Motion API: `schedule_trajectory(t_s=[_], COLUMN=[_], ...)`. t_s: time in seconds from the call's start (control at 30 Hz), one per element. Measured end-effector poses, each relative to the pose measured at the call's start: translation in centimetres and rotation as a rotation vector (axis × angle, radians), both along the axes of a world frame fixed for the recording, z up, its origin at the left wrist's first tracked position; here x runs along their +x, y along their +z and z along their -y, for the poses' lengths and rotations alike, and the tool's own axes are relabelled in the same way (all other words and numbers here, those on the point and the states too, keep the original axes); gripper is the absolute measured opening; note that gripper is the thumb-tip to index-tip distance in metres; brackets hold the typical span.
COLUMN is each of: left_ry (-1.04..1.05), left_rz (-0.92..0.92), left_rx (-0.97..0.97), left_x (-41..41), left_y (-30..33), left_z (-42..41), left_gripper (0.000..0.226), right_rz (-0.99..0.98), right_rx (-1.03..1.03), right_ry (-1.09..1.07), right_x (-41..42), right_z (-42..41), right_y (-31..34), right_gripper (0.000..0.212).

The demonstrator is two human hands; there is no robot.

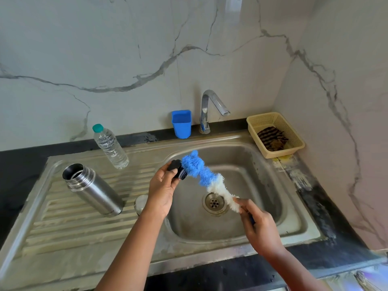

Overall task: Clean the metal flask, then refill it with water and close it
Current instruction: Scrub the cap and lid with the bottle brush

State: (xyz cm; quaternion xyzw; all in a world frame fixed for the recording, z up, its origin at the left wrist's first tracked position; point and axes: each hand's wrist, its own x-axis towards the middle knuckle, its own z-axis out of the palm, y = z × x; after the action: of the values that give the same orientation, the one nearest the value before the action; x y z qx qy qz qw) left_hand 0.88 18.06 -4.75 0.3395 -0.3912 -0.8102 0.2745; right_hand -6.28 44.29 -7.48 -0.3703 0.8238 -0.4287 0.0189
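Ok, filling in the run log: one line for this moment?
left hand holds black stopper | right hand scrubs it with bottle brush | flask open on drainboard

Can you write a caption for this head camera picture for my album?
Over the sink, the left hand holds the black flask stopper while the right hand scrubs it with a bottle brush.

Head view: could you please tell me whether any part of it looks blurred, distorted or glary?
Head view: wide-angle bending curves the steel sink rim; the bottom-right corner smears into bluish blur; the blue-and-white bottle brush looks slightly soft; soft highlights sit on the open metal flask.
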Motion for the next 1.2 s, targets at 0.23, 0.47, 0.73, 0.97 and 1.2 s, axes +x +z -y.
schedule_trajectory(t_s=[0.23,0.47,0.73,0.97,1.2], left_ry=[0.008,-0.015,-0.088,-0.079,-0.067], left_rz=[-0.039,-0.137,-0.206,-0.184,-0.186], left_rx=[0.022,0.120,0.047,0.064,0.076], left_x=[0.0,0.5,0.8,1.2,1.8], left_y=[0.1,-0.2,-0.6,-0.9,-0.2], left_z=[-0.2,0.2,1.0,0.8,0.1], left_gripper=[0.023,0.026,0.081,0.077,0.021], right_rz=[-0.080,-0.127,-0.196,-0.237,-0.310], right_rx=[0.024,0.074,0.040,0.064,0.097], right_ry=[-0.003,0.001,0.032,-0.039,-0.007], right_x=[-0.3,-0.1,0.2,0.5,1.1], right_z=[-0.3,-0.3,-0.7,-0.7,-0.6], right_y=[-0.7,-0.5,-0.4,-0.1,-0.1], right_gripper=[0.038,0.039,0.037,0.038,0.045])
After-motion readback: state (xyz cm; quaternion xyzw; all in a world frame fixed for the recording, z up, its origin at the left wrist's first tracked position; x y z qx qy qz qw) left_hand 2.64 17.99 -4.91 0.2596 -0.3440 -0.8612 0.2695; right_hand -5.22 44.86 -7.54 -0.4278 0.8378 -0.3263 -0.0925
